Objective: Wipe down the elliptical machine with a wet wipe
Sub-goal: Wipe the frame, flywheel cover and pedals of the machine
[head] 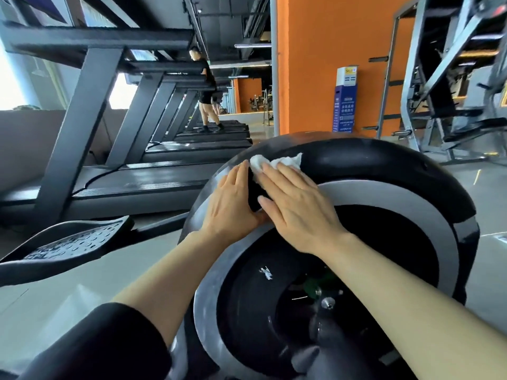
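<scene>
The elliptical machine (pixel 384 174) is mid-wipe: your right hand (pixel 296 212), fingers flat, presses the wet wipe (pixel 274 163) on the housing's top edge, your left hand (pixel 233 204) rests flat beside it, so next I would sweep along the rim.

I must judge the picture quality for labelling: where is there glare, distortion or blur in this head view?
Head view: the windows at far left are blown out white; the wide lens bends the grey treadmill posts; the round black glossy flywheel cover shows soft reflections; the white crumpled wet wipe and both hands are sharp.
</scene>
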